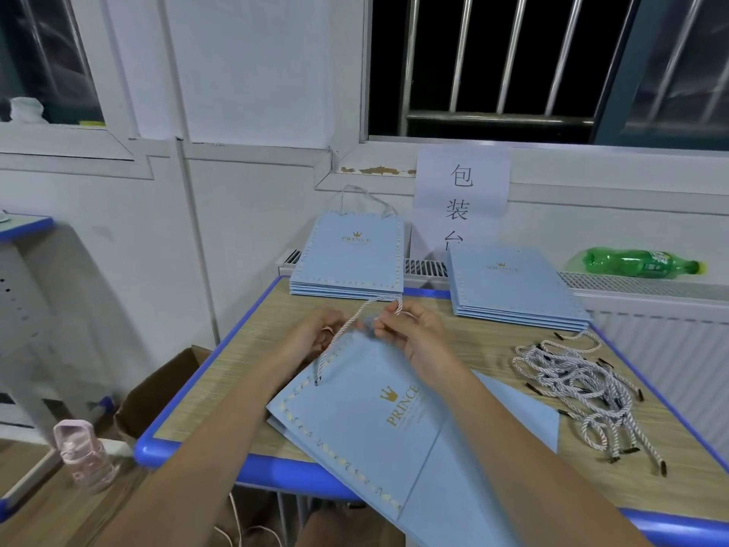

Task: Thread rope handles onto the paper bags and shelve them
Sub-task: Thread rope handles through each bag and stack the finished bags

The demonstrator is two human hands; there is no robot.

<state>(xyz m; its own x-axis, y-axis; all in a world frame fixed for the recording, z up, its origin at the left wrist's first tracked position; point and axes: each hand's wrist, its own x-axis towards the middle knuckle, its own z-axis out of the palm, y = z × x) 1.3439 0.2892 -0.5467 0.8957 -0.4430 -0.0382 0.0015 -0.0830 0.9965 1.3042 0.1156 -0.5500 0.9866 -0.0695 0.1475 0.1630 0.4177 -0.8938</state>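
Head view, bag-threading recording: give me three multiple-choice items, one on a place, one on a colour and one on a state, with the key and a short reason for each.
1. Where does the pile of loose rope handles lie?
A. On the table, right of the hands
B. In the cardboard box
C. On the windowsill

2. What colour is the bottle lying on the radiator?
A. Pink
B. Green
C. Blue

3. What is the right hand doing?
A. Resting flat on the table
B. Pinching the rope above the paper bag
C. Holding the bottle

Key: 1 A, the handles sit on the table's right side; 2 B, its plastic is plainly green; 3 B, its fingers curl round the rope.
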